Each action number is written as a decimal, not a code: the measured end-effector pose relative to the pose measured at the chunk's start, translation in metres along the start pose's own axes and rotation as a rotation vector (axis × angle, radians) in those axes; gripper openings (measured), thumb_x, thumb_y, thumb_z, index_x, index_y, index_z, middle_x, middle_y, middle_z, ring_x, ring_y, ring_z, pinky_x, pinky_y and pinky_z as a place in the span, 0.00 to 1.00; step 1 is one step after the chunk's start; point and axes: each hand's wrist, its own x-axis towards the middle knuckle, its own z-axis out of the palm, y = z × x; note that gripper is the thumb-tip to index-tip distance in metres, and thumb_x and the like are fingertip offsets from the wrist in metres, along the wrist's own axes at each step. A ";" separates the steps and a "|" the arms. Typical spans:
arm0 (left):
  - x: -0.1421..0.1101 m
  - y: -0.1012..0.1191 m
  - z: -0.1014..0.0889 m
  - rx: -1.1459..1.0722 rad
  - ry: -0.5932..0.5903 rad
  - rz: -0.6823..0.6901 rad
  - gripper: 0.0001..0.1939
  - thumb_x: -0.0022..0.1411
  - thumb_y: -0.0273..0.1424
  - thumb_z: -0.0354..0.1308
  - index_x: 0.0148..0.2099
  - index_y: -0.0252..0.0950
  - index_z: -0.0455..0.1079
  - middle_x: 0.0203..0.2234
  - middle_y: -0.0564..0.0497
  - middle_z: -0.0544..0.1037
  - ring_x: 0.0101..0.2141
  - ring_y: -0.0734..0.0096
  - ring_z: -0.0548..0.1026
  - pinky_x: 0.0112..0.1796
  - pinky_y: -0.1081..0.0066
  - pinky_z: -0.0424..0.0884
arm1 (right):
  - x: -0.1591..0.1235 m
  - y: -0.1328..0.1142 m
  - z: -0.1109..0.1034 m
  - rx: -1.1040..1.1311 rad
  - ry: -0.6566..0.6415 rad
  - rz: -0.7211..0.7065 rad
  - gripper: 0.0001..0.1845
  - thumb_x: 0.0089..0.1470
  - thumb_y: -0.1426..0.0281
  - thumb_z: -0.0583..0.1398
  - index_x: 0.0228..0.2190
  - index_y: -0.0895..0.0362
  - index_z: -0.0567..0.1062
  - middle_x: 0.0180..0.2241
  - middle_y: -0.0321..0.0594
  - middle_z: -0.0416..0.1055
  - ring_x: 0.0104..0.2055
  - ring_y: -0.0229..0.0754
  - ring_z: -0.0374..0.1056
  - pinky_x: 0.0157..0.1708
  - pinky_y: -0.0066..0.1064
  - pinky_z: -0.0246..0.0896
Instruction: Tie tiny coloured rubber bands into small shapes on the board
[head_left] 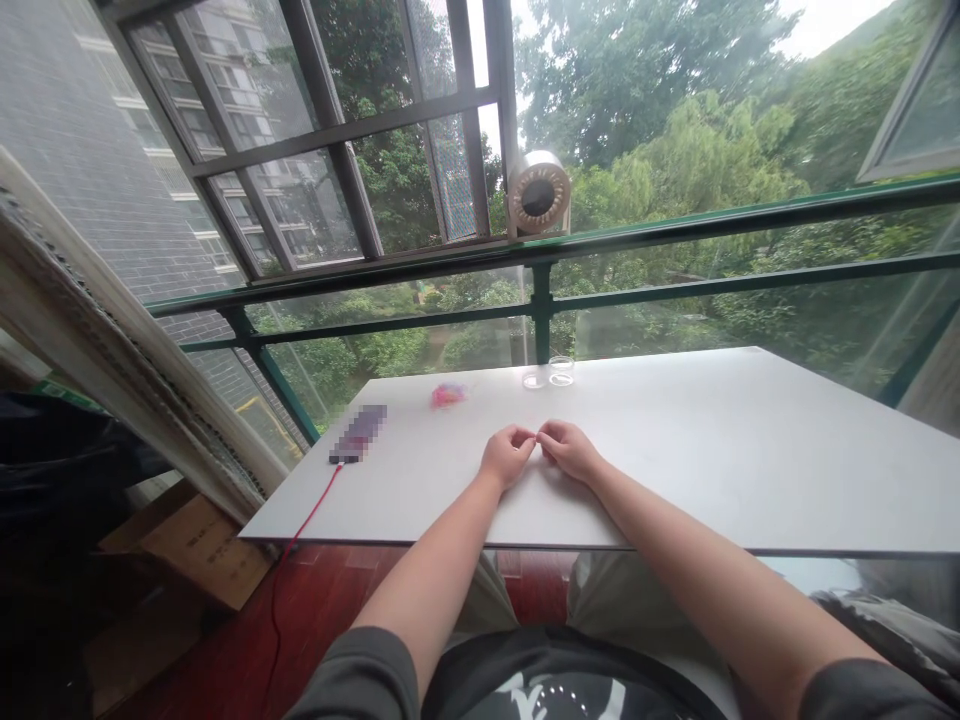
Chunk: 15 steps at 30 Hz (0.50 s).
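My left hand (pixel 510 455) and my right hand (pixel 568 450) rest close together over the white table (pixel 697 450), near its front edge. Thumb and fingers of each are pinched, and the fingertips of the two hands meet or nearly meet. Whatever lies between them is too small to make out. Just beyond the hands stand several small clear round containers (pixel 561 372), close to the table's back edge. Further left lies a small pink and purple bundle (pixel 448 395), blurred, its kind unclear.
A pixelated dark oblong device (pixel 358 433) lies at the table's left, with a red cable (pixel 319 505) running over the edge to the floor. A green railing (pixel 540 290) and windows border the back. A cardboard box (pixel 206 540) sits on the floor at left.
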 end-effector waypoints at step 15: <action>-0.004 0.008 -0.002 0.084 -0.036 -0.021 0.12 0.60 0.36 0.51 0.37 0.36 0.72 0.31 0.50 0.80 0.32 0.71 0.75 0.37 0.72 0.68 | 0.000 0.006 0.000 0.029 -0.009 -0.020 0.12 0.49 0.63 0.55 0.21 0.57 0.68 0.15 0.31 0.63 0.16 0.34 0.59 0.20 0.26 0.55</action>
